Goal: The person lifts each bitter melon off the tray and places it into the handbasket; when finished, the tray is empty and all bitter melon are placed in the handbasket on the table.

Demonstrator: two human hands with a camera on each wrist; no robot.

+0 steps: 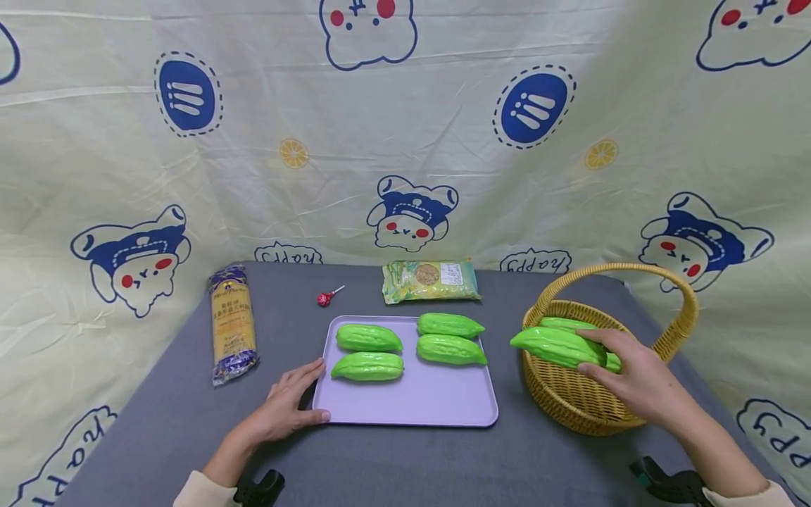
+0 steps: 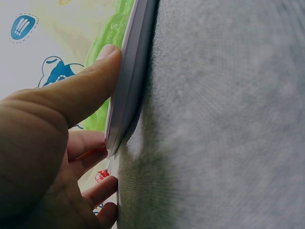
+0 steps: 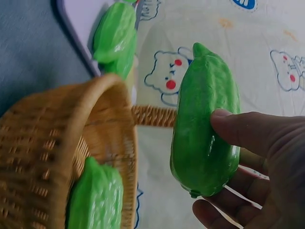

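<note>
Bitter melon (image 1: 552,346) held over wicker basket (image 1: 564,403), pinched between thumb and fingers of your right hand (image 1: 636,373); at least one more melon (image 3: 97,198) lay inside. Your left hand (image 1: 288,408), fingers spread, touched lilac tray (image 1: 412,406) at left edge; four melons (image 1: 369,367) lay there, paired.

Green gourds (image 1: 550,344), lilac tray (image 1: 418,406), tan basket (image 1: 559,403), blue-and-red cartoon-printed pale backdrop (image 1: 412,141)
</note>
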